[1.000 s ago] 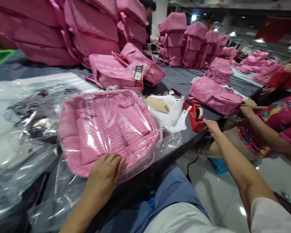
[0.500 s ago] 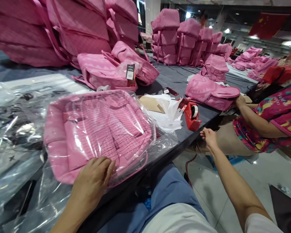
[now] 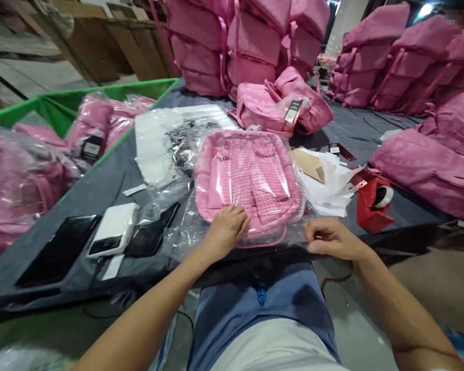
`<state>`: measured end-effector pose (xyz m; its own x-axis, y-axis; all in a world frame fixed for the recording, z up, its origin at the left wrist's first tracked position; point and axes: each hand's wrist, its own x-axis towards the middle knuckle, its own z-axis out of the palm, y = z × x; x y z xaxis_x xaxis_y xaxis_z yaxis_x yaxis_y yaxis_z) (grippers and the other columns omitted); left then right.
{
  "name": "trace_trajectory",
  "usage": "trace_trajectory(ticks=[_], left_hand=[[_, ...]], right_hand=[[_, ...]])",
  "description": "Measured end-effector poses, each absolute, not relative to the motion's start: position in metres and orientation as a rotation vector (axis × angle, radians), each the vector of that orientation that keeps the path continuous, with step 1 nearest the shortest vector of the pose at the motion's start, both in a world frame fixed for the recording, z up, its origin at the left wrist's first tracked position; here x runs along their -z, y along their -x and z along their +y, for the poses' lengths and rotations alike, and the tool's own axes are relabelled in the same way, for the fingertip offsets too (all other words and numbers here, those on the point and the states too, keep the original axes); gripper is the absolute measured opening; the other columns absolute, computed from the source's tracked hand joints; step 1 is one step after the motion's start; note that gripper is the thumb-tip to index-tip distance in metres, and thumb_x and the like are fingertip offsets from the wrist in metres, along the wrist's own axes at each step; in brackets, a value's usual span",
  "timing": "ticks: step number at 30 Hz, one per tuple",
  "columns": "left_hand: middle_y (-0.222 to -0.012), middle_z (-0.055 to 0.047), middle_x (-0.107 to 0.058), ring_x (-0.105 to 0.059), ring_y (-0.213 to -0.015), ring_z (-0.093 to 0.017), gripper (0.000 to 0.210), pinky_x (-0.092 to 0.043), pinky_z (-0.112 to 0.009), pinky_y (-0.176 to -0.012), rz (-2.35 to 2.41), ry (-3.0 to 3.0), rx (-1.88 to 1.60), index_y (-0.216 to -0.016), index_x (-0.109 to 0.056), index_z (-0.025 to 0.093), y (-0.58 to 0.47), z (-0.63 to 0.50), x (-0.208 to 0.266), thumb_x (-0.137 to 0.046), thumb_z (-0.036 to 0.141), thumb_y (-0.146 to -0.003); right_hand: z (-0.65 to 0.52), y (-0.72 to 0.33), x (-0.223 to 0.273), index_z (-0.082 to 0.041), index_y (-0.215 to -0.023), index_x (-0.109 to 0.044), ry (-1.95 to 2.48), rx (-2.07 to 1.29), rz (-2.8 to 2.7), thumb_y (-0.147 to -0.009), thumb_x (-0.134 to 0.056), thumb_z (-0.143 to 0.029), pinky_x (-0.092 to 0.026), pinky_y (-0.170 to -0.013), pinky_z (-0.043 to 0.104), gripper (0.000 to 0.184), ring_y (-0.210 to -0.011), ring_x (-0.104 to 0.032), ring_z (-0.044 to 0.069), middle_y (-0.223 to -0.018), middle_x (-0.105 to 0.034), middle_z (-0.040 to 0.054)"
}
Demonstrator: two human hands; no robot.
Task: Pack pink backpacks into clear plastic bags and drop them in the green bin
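Note:
A pink backpack (image 3: 251, 180) lies flat in front of me inside a clear plastic bag (image 3: 181, 234) whose loose edges spread past it. My left hand (image 3: 227, 229) is closed at the near edge of the backpack, its curled fingers on the plastic. Just right of the backpack, over the loose plastic, my right hand (image 3: 330, 237) is closed in a pinch; what its fingers hold, if anything, is too small to make out. A red tape dispenser (image 3: 367, 211) with a white roll stands beyond my right hand. White papers (image 3: 334, 198) lie between it and the backpack.
More pink backpacks (image 3: 261, 105) lie behind, with tall stacks (image 3: 251, 46) at the back. A tablet-like black device (image 3: 60, 250), a white power bank (image 3: 114, 229) and a black pouch (image 3: 150, 234) are at left. A green-edged bin (image 3: 139, 88) holds bagged pink goods.
My view has swung left. My right hand has moved from beside the tape dispenser to the right side of the bagged backpack. The left hand stays at its near edge.

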<state>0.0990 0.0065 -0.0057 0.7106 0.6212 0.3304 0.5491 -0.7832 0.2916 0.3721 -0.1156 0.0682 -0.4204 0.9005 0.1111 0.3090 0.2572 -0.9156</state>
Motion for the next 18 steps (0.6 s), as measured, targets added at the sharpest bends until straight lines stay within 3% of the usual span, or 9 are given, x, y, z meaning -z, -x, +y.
trace_trajectory(ticks=[4,9,18], left_hand=[[-0.083,-0.005,-0.064,-0.055,-0.08,-0.022,0.034,-0.041,-0.036,-0.073,0.949,-2.789,-0.603,-0.081,-0.063,0.019,-0.1,0.004,0.006,-0.042,0.025,-0.107],[-0.082,-0.006,-0.064,-0.054,-0.081,-0.022,0.031,-0.041,-0.037,-0.072,0.965,-2.821,-0.602,-0.082,-0.064,0.018,-0.101,0.004,0.006,-0.045,0.023,-0.106],[-0.081,-0.005,-0.062,-0.052,-0.08,-0.022,0.03,-0.039,-0.035,-0.071,0.893,-2.843,-0.629,-0.082,-0.063,0.018,-0.099,0.009,0.01,-0.046,0.021,-0.106]], right_hand=[[-0.074,-0.358,-0.076,-0.02,-0.082,-0.059,1.103,-0.654,-2.583,-0.106,-0.052,-0.044,-0.028,-0.06,0.026,0.034,-0.065,-0.046,0.013,-0.075,-0.057,-0.0006],[-0.037,-0.356,-0.067,-0.02,-0.087,-0.061,1.242,-0.158,-2.943,-0.105,-0.055,-0.035,-0.019,-0.058,0.029,0.024,-0.068,-0.05,0.015,-0.08,-0.062,0.0019],[-0.016,-0.352,-0.083,-0.019,-0.082,-0.058,1.441,-0.274,-2.932,-0.098,-0.068,-0.037,-0.02,-0.059,0.028,0.026,-0.068,-0.052,0.015,-0.078,-0.064,0.0019]])
